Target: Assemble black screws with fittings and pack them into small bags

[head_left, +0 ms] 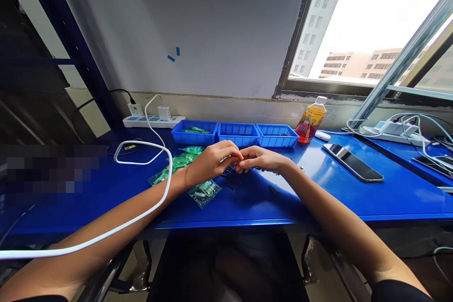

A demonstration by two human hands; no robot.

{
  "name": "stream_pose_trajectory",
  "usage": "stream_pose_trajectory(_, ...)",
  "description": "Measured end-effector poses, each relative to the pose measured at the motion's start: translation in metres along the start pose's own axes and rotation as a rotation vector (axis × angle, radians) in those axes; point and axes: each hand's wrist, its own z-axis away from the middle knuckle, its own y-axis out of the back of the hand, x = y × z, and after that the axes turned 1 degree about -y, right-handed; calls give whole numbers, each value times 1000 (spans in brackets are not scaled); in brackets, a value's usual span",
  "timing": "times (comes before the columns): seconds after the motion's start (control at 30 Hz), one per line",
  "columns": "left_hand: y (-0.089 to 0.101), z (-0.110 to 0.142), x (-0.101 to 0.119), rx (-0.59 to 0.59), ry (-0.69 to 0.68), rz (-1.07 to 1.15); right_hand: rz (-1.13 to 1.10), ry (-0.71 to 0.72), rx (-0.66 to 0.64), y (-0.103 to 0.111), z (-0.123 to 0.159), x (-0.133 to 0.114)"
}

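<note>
My left hand (220, 159) and my right hand (260, 159) meet over the middle of the blue table, fingertips pinched together. Whatever lies between the fingers is too small to make out. Dark screws (231, 170) lie in a loose heap just below and behind the hands. A few more dark screws (273, 189) rest nearer the table's front edge. To the left, partly covered by my left forearm, are several green plastic packets (173, 167). One clear greenish bag (205, 192) with white and metal pieces lies by my left wrist.
Three blue bins, left (194, 138), middle (238, 140) and right (278, 141), line the back. A drink bottle (311, 120) and a phone (354, 163) are on the right. A white cable (169, 174) loops across my left forearm from a power strip (155, 121).
</note>
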Motion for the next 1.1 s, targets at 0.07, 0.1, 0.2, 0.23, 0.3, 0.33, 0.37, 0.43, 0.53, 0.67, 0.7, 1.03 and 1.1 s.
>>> stream_pose_trajectory(0.07,-1,0,-3,10,-43,7,2,-1,15,0,1,-2)
stream_pose_trajectory(0.1,-1,0,-4,11,-53,13,-2,0,20,0,2,-2)
stream_pose_trajectory(0.2,1,0,-4,-16,-32,10,-31,5,19,1,3,-3)
stream_pose_trajectory(0.23,1,0,-3,-31,-19,2,-40,6,19,2,3,-2)
stream_pose_trajectory(0.3,2,0,-2,-52,-1,-12,-47,8,20,3,3,-1)
stream_pose_trajectory(0.33,2,0,-2,-57,2,-16,-44,9,19,3,3,0)
stream_pose_trajectory(0.37,2,0,-2,-56,1,-19,-38,12,19,3,3,0)
stream_pose_trajectory(0.43,1,0,-2,-43,-17,-23,-20,20,22,3,2,1)
stream_pose_trajectory(0.53,0,0,-3,-14,-65,-27,1,36,23,4,1,3)
stream_pose_trajectory(0.67,-1,1,-5,9,-116,-42,13,62,-2,5,0,5)
stream_pose_trajectory(0.7,-1,1,-6,22,-135,-42,17,67,-9,6,0,5)
stream_pose_trajectory(1.03,-2,1,-7,75,-258,-64,18,90,-54,7,-1,6)
stream_pose_trajectory(1.1,-1,0,-5,64,-255,-67,19,93,-61,7,-1,6)
